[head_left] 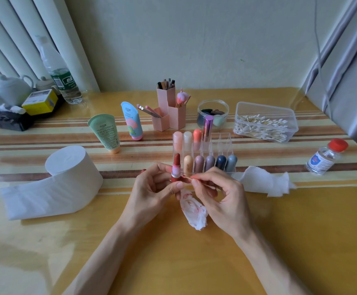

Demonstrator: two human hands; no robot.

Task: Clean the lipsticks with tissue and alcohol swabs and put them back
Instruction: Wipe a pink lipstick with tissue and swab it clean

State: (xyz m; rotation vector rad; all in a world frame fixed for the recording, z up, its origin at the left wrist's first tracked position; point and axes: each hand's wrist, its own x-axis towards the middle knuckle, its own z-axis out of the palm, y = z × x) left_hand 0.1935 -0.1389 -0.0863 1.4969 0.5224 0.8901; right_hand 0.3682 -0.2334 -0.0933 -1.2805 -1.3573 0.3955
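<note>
My left hand [154, 186] grips an uncapped red lipstick [176, 169] upright, with a lipstick-stained tissue [194, 211] hanging below its fingers. My right hand [218, 194] pinches a cotton swab [189, 178] whose tip touches the lipstick's side near its base. Just behind stands a clear acrylic organiser [222, 139] holding several capped lipsticks [209, 163] in two rows, among them a tall purple one [207, 128].
A tissue roll [67, 165] lies at the left and a loose tissue sheet [262, 182] at the right. An alcohol bottle [326, 158] with a red cap and a clear box of cotton swabs [264, 122] sit at right. Pink brush holders [169, 111], two tubes [105, 133] and a jar [212, 113] stand behind.
</note>
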